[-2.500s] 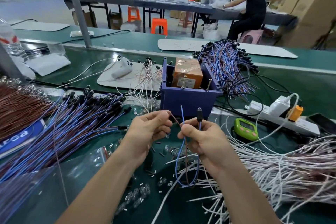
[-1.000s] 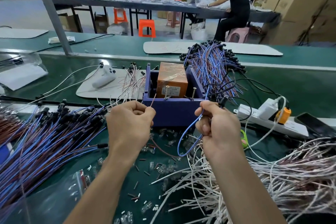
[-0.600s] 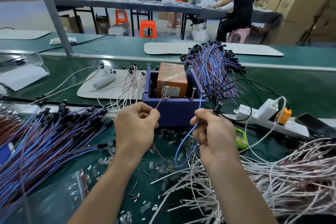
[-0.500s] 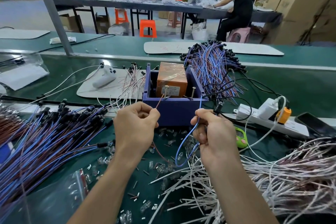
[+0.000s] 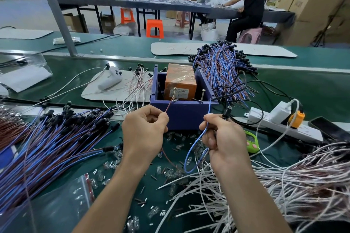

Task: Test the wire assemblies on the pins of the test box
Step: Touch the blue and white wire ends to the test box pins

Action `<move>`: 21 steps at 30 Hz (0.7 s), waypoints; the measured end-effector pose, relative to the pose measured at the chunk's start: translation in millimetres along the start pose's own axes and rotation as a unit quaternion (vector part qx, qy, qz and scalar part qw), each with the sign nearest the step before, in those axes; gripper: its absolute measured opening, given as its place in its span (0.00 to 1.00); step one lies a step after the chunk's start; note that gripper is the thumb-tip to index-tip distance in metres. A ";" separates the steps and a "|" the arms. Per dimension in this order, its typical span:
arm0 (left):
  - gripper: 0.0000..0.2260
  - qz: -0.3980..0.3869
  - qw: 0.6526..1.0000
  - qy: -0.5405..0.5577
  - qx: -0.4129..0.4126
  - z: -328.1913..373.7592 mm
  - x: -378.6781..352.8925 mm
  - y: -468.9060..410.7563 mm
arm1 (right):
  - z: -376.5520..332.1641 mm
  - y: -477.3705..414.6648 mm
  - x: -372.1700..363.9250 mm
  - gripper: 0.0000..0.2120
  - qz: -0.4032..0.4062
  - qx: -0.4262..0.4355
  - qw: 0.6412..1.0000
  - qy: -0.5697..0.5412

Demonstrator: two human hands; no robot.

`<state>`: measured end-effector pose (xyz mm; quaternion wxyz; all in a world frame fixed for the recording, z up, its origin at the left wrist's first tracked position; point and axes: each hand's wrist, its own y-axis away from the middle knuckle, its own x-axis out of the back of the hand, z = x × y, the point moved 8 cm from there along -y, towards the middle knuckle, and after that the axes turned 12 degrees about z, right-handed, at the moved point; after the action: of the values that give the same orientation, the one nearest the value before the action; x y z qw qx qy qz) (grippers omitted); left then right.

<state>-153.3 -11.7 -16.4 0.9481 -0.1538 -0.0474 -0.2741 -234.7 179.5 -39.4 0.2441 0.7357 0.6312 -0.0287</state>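
Observation:
The purple test box stands at the middle of the bench with an orange block inside and two upright screw pins, the left pin and the right pin. My left hand pinches the brown wire, whose bare tip reaches up to the left pin. My right hand pinches the blue wire, whose end points up near the box's front right edge, beside the right pin. The black connector of this assembly sticks out above my right fingers.
A heap of blue and brown assemblies lies at the left, another bundle behind the box. White wires pile at the right. A power strip, a green timer, a phone and scattered clear connectors surround my hands.
From holding the assembly low in front of the box, my hands rose and spread; the brown tip now meets the left pin and the blue end stands near the right pin.

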 end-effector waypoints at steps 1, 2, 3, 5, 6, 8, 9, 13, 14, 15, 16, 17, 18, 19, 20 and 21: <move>0.10 0.000 1.000 0.000 0.000 0.2 0.1 0.2 | 0.8 -0.2 0.1 0.03 0.000 -0.001 1.000 0.002; 0.10 -0.001 1.000 0.001 0.000 0.3 0.2 0.4 | 1.4 -0.2 0.5 0.04 0.000 -0.002 1.000 0.005; 0.10 -0.002 1.000 0.001 -0.001 0.4 0.2 0.5 | 2.1 -0.6 1.0 0.04 0.001 -0.002 1.000 0.007; 0.10 -0.003 1.000 -0.001 -0.002 0.4 0.5 0.7 | 2.4 -1.3 1.9 0.03 0.003 -0.002 1.000 0.010; 0.10 -0.003 1.000 -0.002 -0.003 0.4 0.4 0.7 | 2.3 -1.9 2.2 0.02 0.004 -0.002 1.000 0.011; 0.10 -0.004 1.000 -0.002 -0.003 0.4 0.0 1.0 | 2.5 -3.7 3.1 0.02 0.009 -0.001 1.000 0.013; 0.10 -0.004 1.000 -0.002 -0.003 0.4 0.0 1.0 | 2.6 -4.7 3.4 0.02 0.012 -0.001 1.000 0.014; 0.10 -0.006 1.000 -0.002 -0.008 -0.4 0.4 0.9 | 1.9 -7.1 4.9 0.03 0.020 0.003 0.999 0.025; 0.10 -0.007 1.000 -0.001 -0.009 -0.4 0.5 1.1 | 1.1 -7.3 5.3 0.02 0.022 0.007 0.999 0.032; 0.10 -0.007 1.000 -0.001 -0.011 -0.3 0.5 1.3 | 0.4 -7.6 5.3 0.03 0.024 0.010 0.999 0.038; 0.10 -0.007 1.000 -0.001 -0.012 -0.1 0.3 1.5 | -0.3 -8.0 5.6 0.04 0.025 0.013 0.999 0.041; 0.11 -0.007 1.000 -0.002 -0.014 0.1 0.1 1.8 | -1.1 -8.2 5.5 0.06 0.026 0.016 0.999 0.043; 0.11 -0.008 1.000 -0.004 -0.014 0.1 -0.4 1.9 | -2.1 -8.3 5.6 0.08 0.027 0.019 0.998 0.044; 0.11 -0.010 1.000 -0.006 -0.014 -0.3 -1.0 2.0 | -2.8 -8.4 5.6 0.10 0.027 0.021 0.998 0.044; 0.11 -0.012 1.000 -0.007 -0.015 -0.6 -1.6 2.0 | -3.4 -8.3 6.0 0.10 0.028 0.023 0.998 0.044; 0.11 -0.014 1.000 -0.009 -0.016 -0.6 -2.1 2.0 | -3.7 -8.2 6.4 0.10 0.028 0.024 0.998 0.044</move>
<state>-154.0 -9.2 -17.8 0.9410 -0.1711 -0.0534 -0.2872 -242.1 187.5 -41.0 0.1984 0.7595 0.6195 -0.0045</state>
